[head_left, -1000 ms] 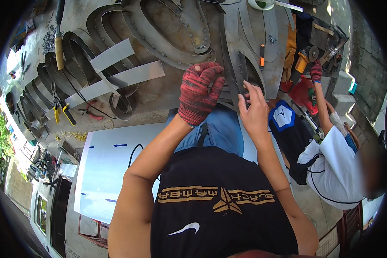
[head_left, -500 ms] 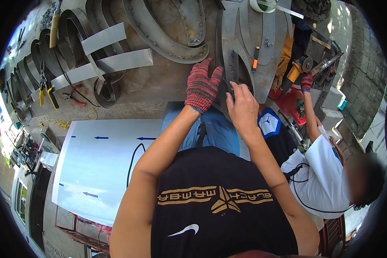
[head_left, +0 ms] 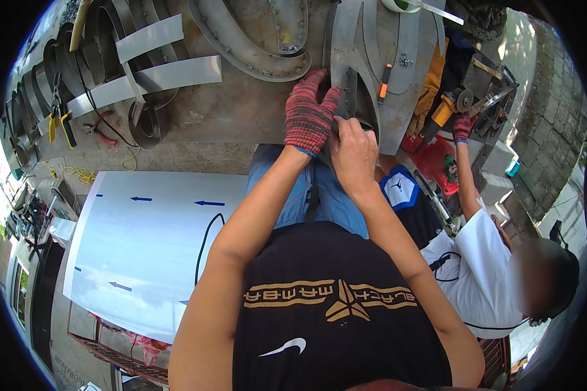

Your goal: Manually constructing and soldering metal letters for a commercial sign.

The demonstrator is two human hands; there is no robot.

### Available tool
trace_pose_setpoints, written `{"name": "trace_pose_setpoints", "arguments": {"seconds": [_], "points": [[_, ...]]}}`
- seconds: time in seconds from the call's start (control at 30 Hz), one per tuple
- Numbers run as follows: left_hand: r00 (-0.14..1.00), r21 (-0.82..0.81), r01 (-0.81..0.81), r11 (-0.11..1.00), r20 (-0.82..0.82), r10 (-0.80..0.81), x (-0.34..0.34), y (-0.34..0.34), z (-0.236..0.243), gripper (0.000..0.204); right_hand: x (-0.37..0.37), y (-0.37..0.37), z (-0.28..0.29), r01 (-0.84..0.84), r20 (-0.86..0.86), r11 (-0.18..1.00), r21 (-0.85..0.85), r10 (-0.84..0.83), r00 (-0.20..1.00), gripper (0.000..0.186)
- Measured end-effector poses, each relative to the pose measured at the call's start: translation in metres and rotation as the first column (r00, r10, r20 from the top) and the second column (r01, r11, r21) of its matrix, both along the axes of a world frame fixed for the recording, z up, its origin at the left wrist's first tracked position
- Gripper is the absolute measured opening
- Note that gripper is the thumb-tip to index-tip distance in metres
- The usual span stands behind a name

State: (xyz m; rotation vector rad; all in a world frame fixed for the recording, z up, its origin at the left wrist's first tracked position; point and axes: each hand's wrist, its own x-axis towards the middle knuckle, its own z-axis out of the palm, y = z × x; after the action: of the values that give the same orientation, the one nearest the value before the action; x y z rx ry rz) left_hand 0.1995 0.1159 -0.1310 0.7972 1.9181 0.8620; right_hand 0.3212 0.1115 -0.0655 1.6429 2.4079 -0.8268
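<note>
My left hand [head_left: 310,116], in a red and black knit glove, lies with fingers stretched out along the left side of a grey sheet-metal piece on the workbench. A thin upright metal strip [head_left: 350,91] runs along this piece beside the fingertips. My bare right hand [head_left: 355,154] is close by on the right, at the strip's near end. Its fingers are curled in and pinch around that end; the fingertips are partly hidden. To the left stands a curved metal channel shape [head_left: 251,62] with small weld spots along its wall.
Pliers with yellow and black handles [head_left: 61,117], red-handled pliers [head_left: 102,128] and bent metal strips [head_left: 169,73] lie left. An orange cutter knife [head_left: 384,81] lies right. Beyond, a co-worker's gloved hand [head_left: 462,127] is by a yellow angle grinder [head_left: 445,111]. A white sheet [head_left: 156,228] sits behind left.
My right hand has moved left, closer to the left hand, and its fingers have curled in. The left hand stays near the metal piece. The whole view has shifted slightly.
</note>
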Motion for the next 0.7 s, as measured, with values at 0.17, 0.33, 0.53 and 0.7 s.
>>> {"name": "trace_pose_setpoints", "arguments": {"seconds": [0.17, 0.33, 0.53, 0.7], "points": [[0.999, -0.033, -0.013, 0.999, 0.031, 0.014, -0.0023, 0.0012, -0.0018, 0.044, -0.0045, -0.0064, -0.0028, 0.03, -0.03, 1.0, 0.004, -0.03, 0.999, 0.037], [0.997, -0.004, -0.044, 0.999, 0.059, 0.044, -0.0039, 0.0014, -0.0026, 0.042, -0.0054, -0.0058, -0.0058, 0.048, -0.048, 0.999, -0.014, -0.049, 0.998, 0.036], [0.993, 0.027, -0.102, 0.994, 0.066, 0.1, -0.0025, 0.0031, 0.0012, 0.037, -0.0053, -0.0076, -0.0078, 0.092, -0.069, 0.995, -0.039, -0.095, 0.993, 0.032], [0.987, 0.008, -0.136, 0.991, 0.089, 0.135, -0.004, 0.0065, 0.0019, 0.036, -0.0057, -0.0073, -0.0095, 0.093, -0.089, 0.995, -0.017, -0.094, 0.992, 0.032]]}}
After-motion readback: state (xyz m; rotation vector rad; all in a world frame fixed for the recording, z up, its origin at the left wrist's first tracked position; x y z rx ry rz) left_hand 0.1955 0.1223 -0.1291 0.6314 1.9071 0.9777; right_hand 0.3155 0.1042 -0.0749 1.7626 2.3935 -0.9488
